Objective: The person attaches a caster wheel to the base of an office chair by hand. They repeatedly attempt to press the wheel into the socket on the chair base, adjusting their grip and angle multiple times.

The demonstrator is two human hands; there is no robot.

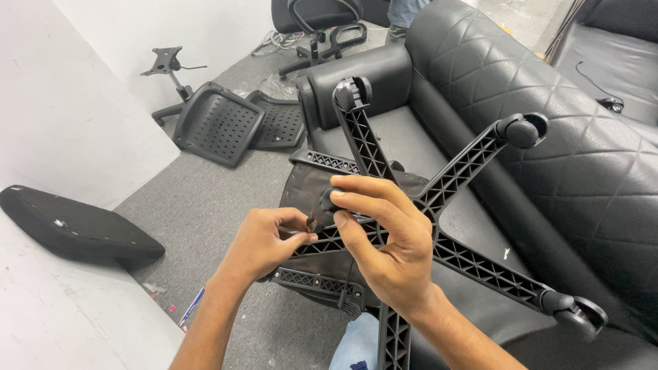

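A black leather sofa (521,82) is filling the right side, and a black five-armed chair base (459,171) is lying upturned on its seat, wheels in the air. Chair backs (219,123) and a seat cushion (68,223) are lying on the grey carpet (199,199). The right hand (384,240) is closing its fingers around a black wheel (329,201) near the base's hub. The left hand (264,243) is pinching a small dark part (312,223), just beside that wheel.

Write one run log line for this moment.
left hand: pinching small part | right hand: gripping caster | chair base: upturned over sofa
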